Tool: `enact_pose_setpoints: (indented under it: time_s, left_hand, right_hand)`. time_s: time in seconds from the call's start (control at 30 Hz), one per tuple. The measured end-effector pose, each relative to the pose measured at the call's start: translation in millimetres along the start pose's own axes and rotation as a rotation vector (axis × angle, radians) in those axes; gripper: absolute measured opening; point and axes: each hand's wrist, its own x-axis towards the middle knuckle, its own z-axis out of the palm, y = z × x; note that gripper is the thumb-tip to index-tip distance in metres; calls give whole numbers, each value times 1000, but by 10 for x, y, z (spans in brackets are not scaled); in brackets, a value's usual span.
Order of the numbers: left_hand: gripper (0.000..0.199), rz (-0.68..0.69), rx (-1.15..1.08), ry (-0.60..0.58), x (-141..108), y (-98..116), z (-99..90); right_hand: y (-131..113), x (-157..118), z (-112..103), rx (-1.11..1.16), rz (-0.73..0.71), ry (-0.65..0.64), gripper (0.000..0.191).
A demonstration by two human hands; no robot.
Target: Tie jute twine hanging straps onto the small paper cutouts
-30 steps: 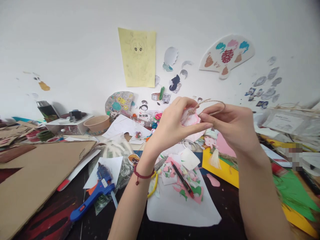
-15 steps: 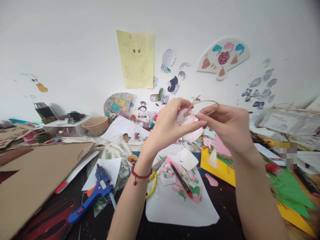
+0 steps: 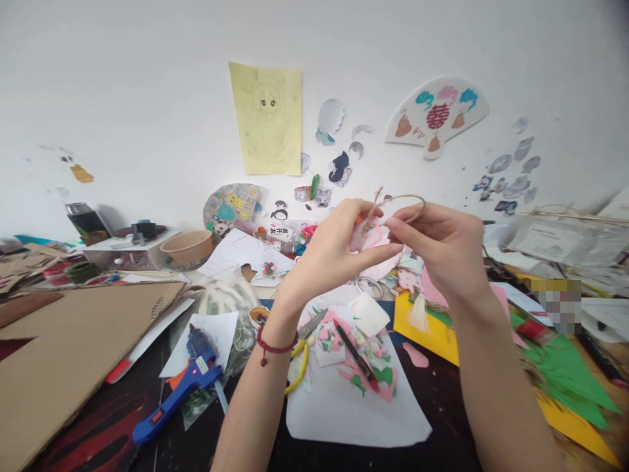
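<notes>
While both hands are raised above the bench (image 3: 442,400), the pale pink piece (image 3: 372,236) sits between them, mostly hidden in the left hand (image 3: 339,242). That hand curves around it, fingers behind and above, thumb stretched along the near side, a grip that probably steadies the piece while leaving its upper edge exposed. The right hand (image 3: 437,239) is closed narrow, thumb and forefinger pinched at the twine (image 3: 411,196), which arches over from the piece in a loose loop; such a fingertip hold likely suits something so thin. Whether the twine is knotted or merely laid there, I cannot tell. Lifting the work up to this height presumably gives a closer look and clears the clutter underneath. Below lies a broad white sheet (image 3: 358,419), bearing paper scraps (image 3: 388,375), a pen (image 3: 358,357) and yellow-handled scissors (image 3: 303,370), perhaps gathered there so that offcuts stay together and tools remain within reach. To the left, the blue glue gun (image 3: 206,375) rests with its nozzle over a small white sheet (image 3: 223,328), which may shield the surface from drips.
</notes>
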Motion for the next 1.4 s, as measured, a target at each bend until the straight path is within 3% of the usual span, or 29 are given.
enact_pose_setpoints:
  time_s: [0.27,0.47,0.73,1.03,1.27,1.4]
  left_hand:
    - [60,34,-97,-121,-16,-35,-54]
    - [61,42,-162,-106,-6,-104,-61]
    - [28,2,-187,80,28,-61,-64]
    - [22,21,4,211,18,-97,-59]
    - [16,79,81,108,37,-130,-81]
    - [19,60,104,138,44,-202,-39]
  right_hand:
    - [32,31,-49,15,-54,6,12]
    - [39,37,-67,39,-60,13,6]
    - [-2,8,-22,-40,-78,7,10]
    - [37,-19,31,-128,-89,28,10]
    - [54,-12,76,-109,-59,-13,17]
    - [66,2,100,-50,40,-117,21]
